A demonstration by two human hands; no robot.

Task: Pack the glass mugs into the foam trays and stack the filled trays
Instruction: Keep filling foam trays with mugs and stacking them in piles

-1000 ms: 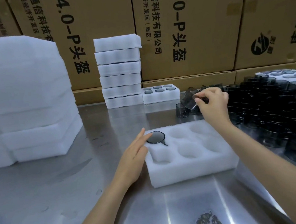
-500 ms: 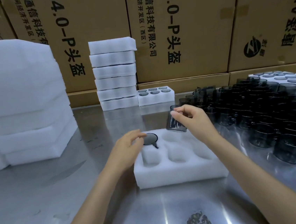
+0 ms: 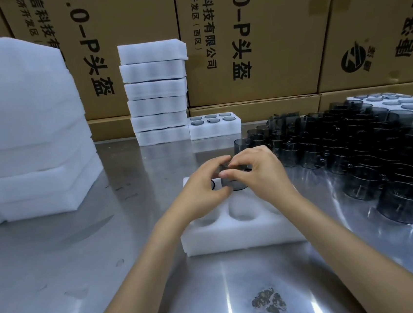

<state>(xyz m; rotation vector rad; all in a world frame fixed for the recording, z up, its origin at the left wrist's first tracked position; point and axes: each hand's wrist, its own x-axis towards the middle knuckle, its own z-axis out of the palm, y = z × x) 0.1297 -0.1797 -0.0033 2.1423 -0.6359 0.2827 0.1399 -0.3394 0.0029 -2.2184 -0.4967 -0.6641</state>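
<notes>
Both hands meet over the far end of a white foam tray that lies on the steel table right in front of the person. The left hand and the right hand hold one smoky glass mug between them: the right thumb and forefinger pinch its upper rim, and the left fingers curl round its near side, thumb low against the glass. The mug stands roughly upright over a far pocket of the tray, with its lower part at the level of the foam (whether it is seated fully in the pocket cannot be told, since the hands cover most of it). Just left of it, under the left fingers, the dark rim of another mug shows in the neighbouring pocket. The two near pockets of the tray are bare hollows. To the right, a crowd of loose dark mugs stands packed together on the table, reaching nearly to the right wrist. At the back, a stack of foam trays rises against the cardboard boxes, and a single filled tray with six mugs sits touching its right side. A tall pile of foam sheets fills the left edge of the table.
</notes>
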